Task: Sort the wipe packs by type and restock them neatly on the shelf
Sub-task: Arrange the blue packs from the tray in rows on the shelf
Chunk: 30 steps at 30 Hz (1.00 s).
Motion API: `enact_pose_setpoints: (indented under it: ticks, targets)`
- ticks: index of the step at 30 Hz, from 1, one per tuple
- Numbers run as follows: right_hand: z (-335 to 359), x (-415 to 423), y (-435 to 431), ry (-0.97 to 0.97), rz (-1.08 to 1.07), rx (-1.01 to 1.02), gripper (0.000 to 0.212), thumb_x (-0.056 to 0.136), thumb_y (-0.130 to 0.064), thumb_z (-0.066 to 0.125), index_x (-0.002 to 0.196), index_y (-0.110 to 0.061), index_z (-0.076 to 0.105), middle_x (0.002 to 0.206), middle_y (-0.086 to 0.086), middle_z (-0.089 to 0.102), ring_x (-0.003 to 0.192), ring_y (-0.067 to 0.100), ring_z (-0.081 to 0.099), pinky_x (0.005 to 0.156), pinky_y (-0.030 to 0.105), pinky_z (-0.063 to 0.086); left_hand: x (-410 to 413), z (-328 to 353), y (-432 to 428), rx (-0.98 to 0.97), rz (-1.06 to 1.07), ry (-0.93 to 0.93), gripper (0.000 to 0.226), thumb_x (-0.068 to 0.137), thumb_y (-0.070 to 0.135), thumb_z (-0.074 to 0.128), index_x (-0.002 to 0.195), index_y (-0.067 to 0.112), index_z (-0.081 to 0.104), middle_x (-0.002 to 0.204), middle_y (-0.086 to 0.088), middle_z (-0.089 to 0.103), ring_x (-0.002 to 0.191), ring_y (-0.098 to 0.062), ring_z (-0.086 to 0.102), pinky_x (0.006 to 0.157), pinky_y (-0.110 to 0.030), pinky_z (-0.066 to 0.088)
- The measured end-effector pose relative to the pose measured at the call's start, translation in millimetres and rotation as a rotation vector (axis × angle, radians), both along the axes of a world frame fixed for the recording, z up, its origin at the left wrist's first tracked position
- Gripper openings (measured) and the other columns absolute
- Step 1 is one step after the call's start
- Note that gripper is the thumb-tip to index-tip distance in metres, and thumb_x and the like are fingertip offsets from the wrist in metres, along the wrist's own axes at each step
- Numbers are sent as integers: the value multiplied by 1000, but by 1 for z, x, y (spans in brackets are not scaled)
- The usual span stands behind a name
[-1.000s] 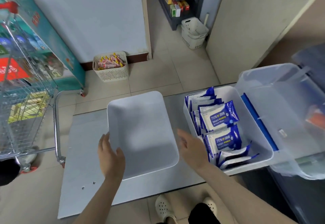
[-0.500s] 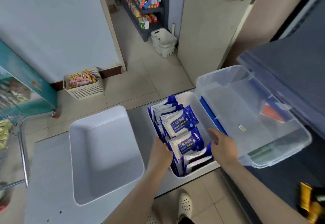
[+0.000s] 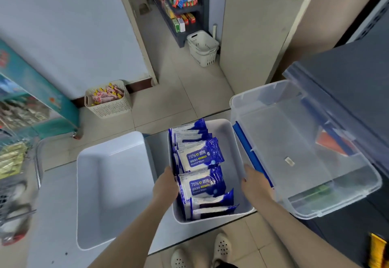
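A white bin (image 3: 228, 133) in the middle holds several blue-and-white alcohol wipe packs (image 3: 200, 158) stacked on edge. My left hand (image 3: 166, 185) grips the bin's left rim, fingers inside against the packs. My right hand (image 3: 255, 182) grips its right rim. To the left stands an empty white bin (image 3: 113, 187). A clear plastic tub (image 3: 294, 147) with a blue edge strip sits at the right, tilted against a dark shelf unit (image 3: 353, 82).
The bins rest on a low grey platform (image 3: 54, 221). A wire trolley (image 3: 16, 183) stands at the far left. Two white baskets (image 3: 108, 103) sit on the tiled floor, and stocked shelves (image 3: 181, 0) lie beyond. My feet (image 3: 200, 251) are at the platform's front edge.
My hands left the empty bin and moved right onto the rims of the wipe bin. The camera turned to the right.
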State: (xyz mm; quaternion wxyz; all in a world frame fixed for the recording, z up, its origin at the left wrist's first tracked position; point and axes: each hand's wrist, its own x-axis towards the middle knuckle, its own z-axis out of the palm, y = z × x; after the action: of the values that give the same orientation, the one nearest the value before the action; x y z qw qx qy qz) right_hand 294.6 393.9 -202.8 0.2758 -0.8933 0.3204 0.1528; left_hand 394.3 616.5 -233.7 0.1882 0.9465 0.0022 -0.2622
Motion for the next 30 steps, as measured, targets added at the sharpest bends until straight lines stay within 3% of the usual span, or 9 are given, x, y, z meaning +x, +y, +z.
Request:
enact_pose_setpoints:
  ticks: [4,11,15,18,23,30]
  targets:
    - [-9,9,-7,42,99,-52,29,93,-4,44,120,-11,45,64,-10,32,53,4,32,44,17,24,-4,0,-1,39,52,-43,14,95,17,39,102,8,47,104,-10,64,90,-31,61,64,-32,40]
    - [1,10,-7,45,181,-109,23,92,-6,47,114,-14,45,78,-6,47,70,12,50,51,19,34,5,0,7,-35,58,-8,14,90,20,47,98,11,53,103,-7,65,89,-27,61,68,-32,45]
    - [18,16,-7,88,198,-181,27,91,-3,45,116,-14,45,90,2,59,75,17,55,61,28,46,11,11,14,-64,25,-22,11,89,21,53,87,12,48,100,-7,64,81,-22,54,67,-29,41]
    - [37,21,-6,87,181,-199,27,90,-4,44,114,-15,48,98,5,63,81,23,59,67,31,50,21,26,20,-87,-3,-34,14,87,25,58,83,12,54,94,-4,66,79,-20,59,66,-29,47]
    - [71,20,1,-20,111,-210,29,90,-11,41,114,-17,55,100,5,66,86,24,63,74,35,55,34,61,26,-108,-41,-79,18,87,10,51,70,16,49,82,-1,63,77,-19,59,59,-25,43]
    - [116,7,15,-154,-30,-186,26,92,-10,40,111,-19,56,103,5,65,81,20,55,65,27,43,49,120,37,-209,-170,-188,23,86,17,55,63,17,49,72,0,62,69,-18,61,63,-30,50]
